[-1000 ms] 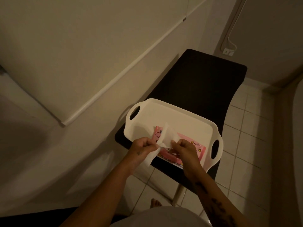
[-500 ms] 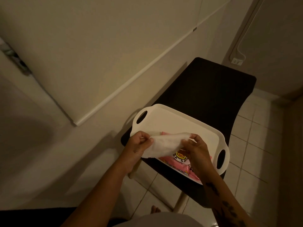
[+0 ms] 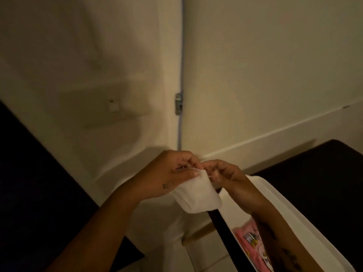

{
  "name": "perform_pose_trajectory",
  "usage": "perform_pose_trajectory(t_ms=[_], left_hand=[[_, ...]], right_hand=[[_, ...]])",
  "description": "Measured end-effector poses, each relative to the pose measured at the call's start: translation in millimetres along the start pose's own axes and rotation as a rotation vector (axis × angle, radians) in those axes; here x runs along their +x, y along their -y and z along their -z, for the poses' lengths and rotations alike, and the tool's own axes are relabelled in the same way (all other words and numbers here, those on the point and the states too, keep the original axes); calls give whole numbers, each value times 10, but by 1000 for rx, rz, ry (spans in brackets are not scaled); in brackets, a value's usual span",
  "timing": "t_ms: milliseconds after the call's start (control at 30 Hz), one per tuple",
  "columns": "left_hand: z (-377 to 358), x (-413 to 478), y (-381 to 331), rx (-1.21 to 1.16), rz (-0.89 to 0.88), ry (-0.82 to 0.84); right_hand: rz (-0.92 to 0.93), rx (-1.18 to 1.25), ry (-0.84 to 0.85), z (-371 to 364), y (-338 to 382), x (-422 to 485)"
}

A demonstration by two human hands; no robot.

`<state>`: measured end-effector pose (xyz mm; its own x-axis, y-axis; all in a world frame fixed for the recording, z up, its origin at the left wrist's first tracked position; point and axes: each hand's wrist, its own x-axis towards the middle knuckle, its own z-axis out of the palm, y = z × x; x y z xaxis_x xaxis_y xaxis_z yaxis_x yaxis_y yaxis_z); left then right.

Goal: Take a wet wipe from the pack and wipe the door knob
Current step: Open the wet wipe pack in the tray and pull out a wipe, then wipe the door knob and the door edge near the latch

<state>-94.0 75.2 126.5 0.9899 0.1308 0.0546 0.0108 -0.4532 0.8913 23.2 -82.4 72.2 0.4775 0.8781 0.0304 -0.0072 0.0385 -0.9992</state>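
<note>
A white wet wipe [image 3: 197,195] hangs folded between both hands at the centre of the view. My left hand [image 3: 169,173] pinches its top edge with thumb and fingers. My right hand [image 3: 225,173] pinches the same edge right beside it, fingertips almost touching the left ones. The pink wipe pack [image 3: 253,242] lies in the white tray [image 3: 294,209] at the lower right, partly hidden by my right forearm. A metal latch plate [image 3: 178,103] shows on the door edge above the hands. No door knob is in view.
The tray rests on a black chair seat [image 3: 324,173] at the right. Cream walls and a door frame fill the upper view. A dark surface [image 3: 29,183] lies at the left. Tiled floor and a chair leg [image 3: 198,232] show below the hands.
The view has swung left and up, away from the tray toward the door edge. Both hands lifted the wipe off the pack and brought its top edge together.
</note>
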Motion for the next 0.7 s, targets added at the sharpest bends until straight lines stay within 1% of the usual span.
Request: perform_pose_trajectory(t_ms=[167, 233, 300, 467, 533, 600, 700], left_hand=[[656, -583, -183, 109, -11, -211], [870, -818, -265, 135, -24, -257], [1074, -1049, -347, 167, -28, -325], [1494, -1597, -574, 271, -79, -532], [1625, -1809, -655, 294, -163, -622], [1793, -1978, -744, 370, -291, -692], [2084, -2161, -880, 488, -521, -724]], right_hand=[[132, -26, 260, -651, 347, 506], [161, -28, 315, -928, 513, 621], [196, -30, 299, -1176, 699, 677], [392, 10, 192, -1696, 1213, 667], [491, -4, 111, -1897, 1421, 644], [576, -19, 32, -2071, 1639, 613], [708, -33, -33, -2284, 1943, 606]])
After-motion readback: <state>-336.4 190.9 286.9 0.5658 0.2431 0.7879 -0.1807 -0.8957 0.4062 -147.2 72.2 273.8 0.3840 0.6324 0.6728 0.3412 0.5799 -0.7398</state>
